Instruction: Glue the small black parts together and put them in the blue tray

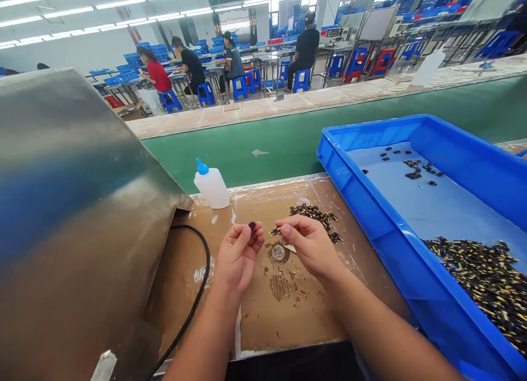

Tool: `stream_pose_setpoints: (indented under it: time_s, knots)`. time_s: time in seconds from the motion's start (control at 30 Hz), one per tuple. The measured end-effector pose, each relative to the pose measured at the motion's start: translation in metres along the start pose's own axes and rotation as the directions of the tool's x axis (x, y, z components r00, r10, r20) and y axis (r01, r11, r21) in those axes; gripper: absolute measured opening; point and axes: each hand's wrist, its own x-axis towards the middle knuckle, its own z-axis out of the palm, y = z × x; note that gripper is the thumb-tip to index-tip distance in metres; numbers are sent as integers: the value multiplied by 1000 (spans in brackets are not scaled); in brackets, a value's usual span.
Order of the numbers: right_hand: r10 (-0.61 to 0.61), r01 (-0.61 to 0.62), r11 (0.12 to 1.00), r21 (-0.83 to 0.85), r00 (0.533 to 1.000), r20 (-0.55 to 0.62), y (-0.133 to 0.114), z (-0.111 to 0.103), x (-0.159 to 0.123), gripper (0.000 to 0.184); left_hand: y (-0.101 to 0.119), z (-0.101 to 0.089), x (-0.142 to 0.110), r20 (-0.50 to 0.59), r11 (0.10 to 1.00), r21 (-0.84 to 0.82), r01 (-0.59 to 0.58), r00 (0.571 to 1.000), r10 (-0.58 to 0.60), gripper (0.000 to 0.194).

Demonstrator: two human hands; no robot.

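My left hand [239, 255] pinches a small dark piece [252, 225] between thumb and finger. In my right hand [308, 244], thumb and forefinger close on a small black-and-yellow part [275, 231]; its exact kind is too small to make out. Both hands are raised over the brown worktop, a short gap between them. Below them lies a round silvery disc [278, 253] on the board, and a pale, thin object partly shows under my right hand. Behind that hand sits a pile of black-and-yellow parts [315, 213], partly covered by it.
A white squeeze bottle with a blue tip [212, 188] stands behind my left hand. To the right is a large blue tray [370, 216] holding many similar parts. A metal housing [82, 216] and black cable [201, 293] are at left. People sit at far benches.
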Motion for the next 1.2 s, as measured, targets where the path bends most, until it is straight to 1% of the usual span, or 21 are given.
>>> stream_pose_setpoints:
  time_s: [0.07,0.13,0.23,0.3,0.37,0.43,0.53,0.6,0.63,0.73,0.87,1.07,1.2]
  knots:
    - [-33,31,998,-57,999,-27,-1,6,-5,26,-4,-2,-2,10,1000,-15,24,1000,-24,42]
    - [-50,48,996,-70,998,-37,-3,11,-9,20,-8,-5,-4,5,1000,-16,21,1000,-21,40]
    - [-67,67,995,-72,998,3,-5,17,-14,15,-11,-7,-9,-18,1000,-25,2,1000,-3,37]
    - [-114,117,987,-110,993,36,-6,20,-16,14,-11,-6,-12,-33,999,-36,8,999,-9,37]
    - [-206,213,961,-176,977,59,-7,21,-18,16,-10,-4,-14,-35,999,-39,15,999,-16,37]
    - [-321,331,909,-253,944,80,-9,21,-18,21,-9,-2,-16,-22,999,-42,8,1000,-9,35]
    - [-483,495,790,-361,866,131,-10,22,-18,26,-8,0,-18,-10,998,-68,-9,1000,9,29]
    - [-551,565,720,-403,819,162,-10,22,-18,26,-7,0,-19,-18,996,-87,-18,1000,17,26]
    - [-568,585,696,-416,803,178,-9,22,-19,25,-7,0,-20,-26,995,-93,-22,999,19,25]
    - [-577,607,660,-443,787,219,-9,23,-20,24,-6,1,-21,-50,995,-99,-30,998,25,26]
    - [-577,617,648,-447,781,241,-9,22,-21,25,-5,3,-23,-66,994,-99,-40,997,34,26]
    - [-600,642,633,-433,760,249,-8,23,-20,28,-5,2,-25,-31,995,-94,-47,999,44,22]
    - [-598,639,634,-436,762,248,-8,24,-20,28,-6,1,-25,-13,994,-93,-55,998,54,19]
